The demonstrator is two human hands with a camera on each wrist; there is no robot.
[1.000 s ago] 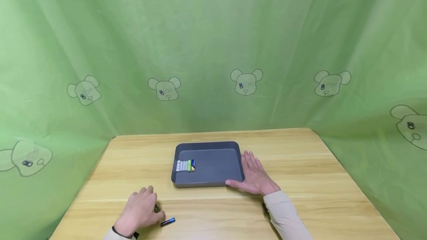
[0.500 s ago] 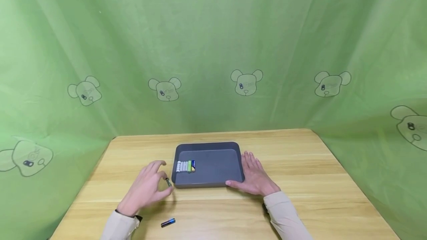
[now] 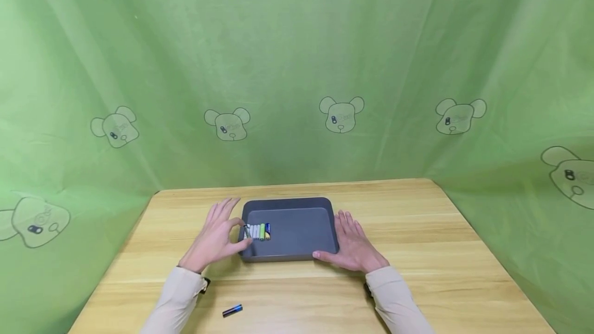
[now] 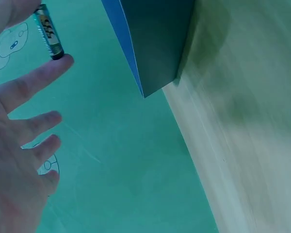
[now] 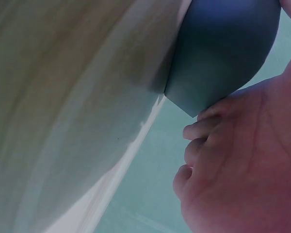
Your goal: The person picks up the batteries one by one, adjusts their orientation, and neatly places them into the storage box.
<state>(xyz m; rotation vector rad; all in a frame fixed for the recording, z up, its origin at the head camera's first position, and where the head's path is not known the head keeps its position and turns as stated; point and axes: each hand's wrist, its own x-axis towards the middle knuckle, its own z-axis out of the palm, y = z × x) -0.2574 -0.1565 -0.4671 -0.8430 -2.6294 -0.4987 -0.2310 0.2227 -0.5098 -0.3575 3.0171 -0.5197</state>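
My left hand [image 3: 214,241] pinches a battery [image 4: 49,32] by its two ends between thumb and index finger, over the left side of a dark grey tray [image 3: 301,231]. The other fingers of that hand are spread. Inside the tray, a row of batteries [image 3: 262,231] stands side by side near the left wall: white ones, a green one, and a blue and yellow one at the right end. My right hand [image 3: 355,246] rests flat against the tray's right side, thumb at the front rim. A dark battery with a blue end [image 3: 232,310] lies on the table in front of the tray.
The tray stands on a wooden table [image 3: 441,251] with rounded far corners. A green curtain [image 3: 287,55] printed with bear heads hangs behind and on both sides.
My left hand has picked up a battery from the table's front left and carried it up and rightward over the tray's left end. The right hand has stayed against the tray.
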